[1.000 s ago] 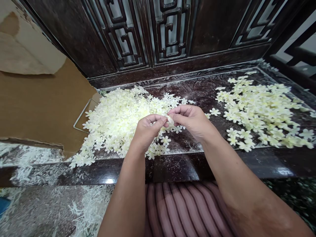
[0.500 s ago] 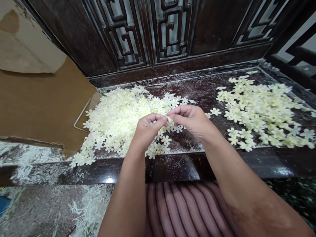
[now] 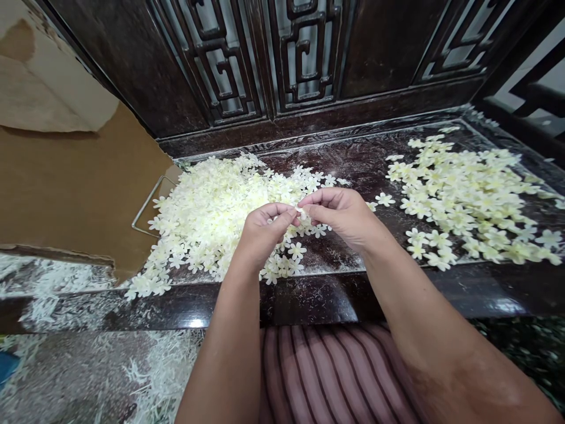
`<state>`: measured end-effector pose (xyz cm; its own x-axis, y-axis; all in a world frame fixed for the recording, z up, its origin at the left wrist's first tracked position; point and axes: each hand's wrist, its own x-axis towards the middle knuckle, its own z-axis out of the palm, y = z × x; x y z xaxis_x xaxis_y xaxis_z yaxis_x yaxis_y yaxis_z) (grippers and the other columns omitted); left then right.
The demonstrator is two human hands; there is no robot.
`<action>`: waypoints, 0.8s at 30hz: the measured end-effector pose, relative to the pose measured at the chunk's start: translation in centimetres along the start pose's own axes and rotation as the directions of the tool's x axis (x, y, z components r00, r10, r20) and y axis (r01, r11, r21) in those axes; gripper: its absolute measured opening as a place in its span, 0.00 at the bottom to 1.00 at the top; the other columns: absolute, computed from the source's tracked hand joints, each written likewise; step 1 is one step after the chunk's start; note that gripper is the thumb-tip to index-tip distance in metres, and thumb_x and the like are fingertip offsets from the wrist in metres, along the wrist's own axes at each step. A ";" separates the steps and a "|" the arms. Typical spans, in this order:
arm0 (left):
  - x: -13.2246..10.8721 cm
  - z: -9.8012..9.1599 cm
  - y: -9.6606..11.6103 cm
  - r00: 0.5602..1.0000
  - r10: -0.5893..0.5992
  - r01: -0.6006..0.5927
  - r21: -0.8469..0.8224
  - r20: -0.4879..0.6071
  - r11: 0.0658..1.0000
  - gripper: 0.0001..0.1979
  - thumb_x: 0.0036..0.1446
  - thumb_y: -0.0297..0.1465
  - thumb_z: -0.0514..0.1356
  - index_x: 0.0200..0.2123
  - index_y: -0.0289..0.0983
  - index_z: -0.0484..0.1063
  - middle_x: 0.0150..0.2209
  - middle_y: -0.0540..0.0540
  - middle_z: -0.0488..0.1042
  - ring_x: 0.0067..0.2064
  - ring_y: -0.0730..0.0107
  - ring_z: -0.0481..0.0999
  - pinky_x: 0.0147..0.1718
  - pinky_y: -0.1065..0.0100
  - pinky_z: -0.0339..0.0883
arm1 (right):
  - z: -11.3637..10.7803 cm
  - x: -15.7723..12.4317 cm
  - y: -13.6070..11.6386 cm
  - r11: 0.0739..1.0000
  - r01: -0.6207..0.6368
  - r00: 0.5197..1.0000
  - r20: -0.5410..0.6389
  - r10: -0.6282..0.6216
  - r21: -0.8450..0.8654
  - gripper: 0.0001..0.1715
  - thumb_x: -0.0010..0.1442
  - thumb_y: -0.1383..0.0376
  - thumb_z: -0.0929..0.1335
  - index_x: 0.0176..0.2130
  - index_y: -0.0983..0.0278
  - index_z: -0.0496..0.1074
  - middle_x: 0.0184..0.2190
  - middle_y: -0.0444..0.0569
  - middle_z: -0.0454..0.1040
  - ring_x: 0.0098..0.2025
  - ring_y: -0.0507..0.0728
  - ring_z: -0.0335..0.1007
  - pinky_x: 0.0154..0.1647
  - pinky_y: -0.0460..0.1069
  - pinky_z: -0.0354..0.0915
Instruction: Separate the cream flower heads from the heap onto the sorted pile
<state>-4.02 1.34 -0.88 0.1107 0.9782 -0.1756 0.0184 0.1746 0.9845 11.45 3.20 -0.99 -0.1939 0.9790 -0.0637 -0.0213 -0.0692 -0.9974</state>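
Observation:
My left hand (image 3: 270, 227) and my right hand (image 3: 334, 213) meet fingertip to fingertip above a dark wooden bench. Thumb and forefinger of each are pinched on one small white artificial flower (image 3: 301, 212), mostly hidden by the fingers. Under and behind my hands spreads a large heap of pale yellow-white artificial flowers (image 3: 212, 206). To the right of my right arm lies a second, looser pile of flowers (image 3: 468, 200). A few single blossoms (image 3: 385, 199) rest between the two piles.
Brown cardboard (image 3: 66, 188) with a wire handle (image 3: 148, 206) stands at the left. Behind rises a dark carved lattice back (image 3: 309, 53). White shreds (image 3: 163, 371) litter the floor and the front edge of the bench (image 3: 318, 297). Something blue (image 3: 7, 366) shows at the far left.
Both hands stay in nearly the same place. Between the fingertips slightly more of the white flower shows now. The piles look unchanged.

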 end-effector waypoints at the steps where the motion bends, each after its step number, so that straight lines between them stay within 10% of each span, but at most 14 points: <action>1: 0.0 0.0 0.0 1.000 0.003 -0.003 -0.005 0.004 1.000 0.08 0.49 0.35 0.62 0.25 0.36 0.73 0.26 0.50 0.73 0.18 0.84 0.52 0.17 0.74 0.49 | 0.0 0.0 0.0 1.000 0.001 1.000 0.001 -0.001 0.004 0.04 0.46 0.68 0.71 0.27 0.66 0.75 0.21 0.43 0.71 0.23 0.48 0.62 0.25 0.46 0.59; 24: 0.0 1.0 0.2 0.995 0.097 -0.092 0.118 -0.038 0.989 0.07 0.45 0.29 0.63 0.22 0.36 0.67 0.21 0.54 0.67 0.22 0.80 0.60 0.24 0.73 0.56 | 0.7 0.1 0.0 0.864 -0.270 0.961 0.068 0.267 0.426 0.08 0.41 0.69 0.75 0.23 0.67 0.73 0.19 0.41 0.69 0.21 0.45 0.62 0.22 0.42 0.62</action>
<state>-2.99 1.24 -0.65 0.0741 0.9941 -0.0794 0.1252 0.0697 0.9897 10.72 3.14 -0.92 -0.2587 0.9096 -0.3252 -0.3834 -0.4057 -0.8297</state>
